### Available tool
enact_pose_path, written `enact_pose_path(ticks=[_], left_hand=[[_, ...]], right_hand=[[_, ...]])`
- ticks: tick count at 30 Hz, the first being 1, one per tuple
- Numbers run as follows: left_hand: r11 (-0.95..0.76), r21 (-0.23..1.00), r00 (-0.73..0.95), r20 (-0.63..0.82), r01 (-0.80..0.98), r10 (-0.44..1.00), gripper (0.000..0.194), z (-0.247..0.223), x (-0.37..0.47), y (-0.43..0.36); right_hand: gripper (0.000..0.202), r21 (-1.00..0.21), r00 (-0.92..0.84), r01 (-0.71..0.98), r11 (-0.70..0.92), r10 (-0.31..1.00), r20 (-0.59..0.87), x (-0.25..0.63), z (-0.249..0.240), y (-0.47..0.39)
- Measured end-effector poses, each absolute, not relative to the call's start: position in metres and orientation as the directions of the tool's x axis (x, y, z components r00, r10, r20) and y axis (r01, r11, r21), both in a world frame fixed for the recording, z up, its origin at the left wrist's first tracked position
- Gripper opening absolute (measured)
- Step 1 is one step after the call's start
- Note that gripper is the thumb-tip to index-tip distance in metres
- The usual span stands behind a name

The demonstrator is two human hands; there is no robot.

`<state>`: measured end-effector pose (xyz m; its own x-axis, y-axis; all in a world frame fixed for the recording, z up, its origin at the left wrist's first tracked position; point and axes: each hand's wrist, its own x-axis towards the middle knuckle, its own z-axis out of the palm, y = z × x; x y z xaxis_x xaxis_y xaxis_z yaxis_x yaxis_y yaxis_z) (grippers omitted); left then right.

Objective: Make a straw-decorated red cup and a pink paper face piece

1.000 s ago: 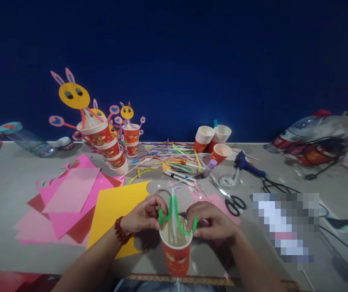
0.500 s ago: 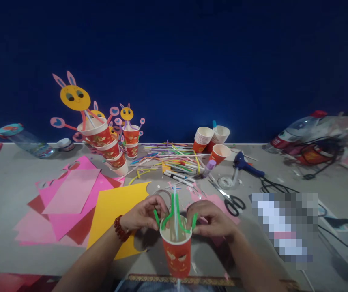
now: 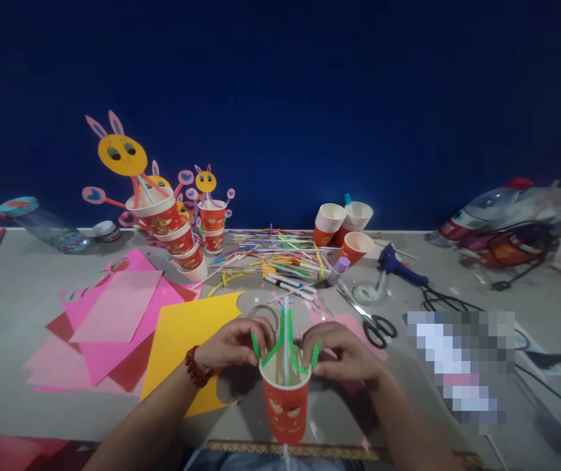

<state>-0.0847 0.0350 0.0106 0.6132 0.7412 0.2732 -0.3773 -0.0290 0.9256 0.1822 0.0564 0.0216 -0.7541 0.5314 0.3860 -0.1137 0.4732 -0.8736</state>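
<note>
In front of me an upright red paper cup with gold print stands near the table's front edge. A pale straw rises from inside it, and a thin pale end shows below its base. Two bent green stems, which look like pipe cleaners, run down beside the straw and fold outward over the rim. My left hand pinches the left green stem at the rim, fingers inside and thumb outside. On the opposite side my right hand pinches the right green stem against the rim the same way.
Left lie yellow card and pink sheets. Cup figures with yellow faces stand behind them. Coloured sticks, stacked cups, scissors, a glue gun and bottles are farther back and right.
The cup and both hands sit slightly farther right and up in the view. Both hands keep their pinch at the rim, and the green stems lean slightly more outward.
</note>
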Motion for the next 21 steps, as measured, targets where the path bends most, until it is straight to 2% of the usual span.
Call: enact_pose_path(ticks=[7, 21], left_hand=[[-0.055, 0.925, 0.599, 0.287, -0.376, 0.747, 0.028, 0.009, -0.085, 0.035], [-0.033, 0.902, 0.569, 0.298, -0.430, 0.767, 0.031, -0.002, -0.080, 0.032]], right_hand=[[0.037, -0.883, -0.743, -0.103, 0.458, 0.555, 0.374, 0.182, 0.020, 0.056], [0.035, -0.913, -0.726, -0.190, 0.360, 0.574, 0.378, 0.176, 0.024, 0.056]])
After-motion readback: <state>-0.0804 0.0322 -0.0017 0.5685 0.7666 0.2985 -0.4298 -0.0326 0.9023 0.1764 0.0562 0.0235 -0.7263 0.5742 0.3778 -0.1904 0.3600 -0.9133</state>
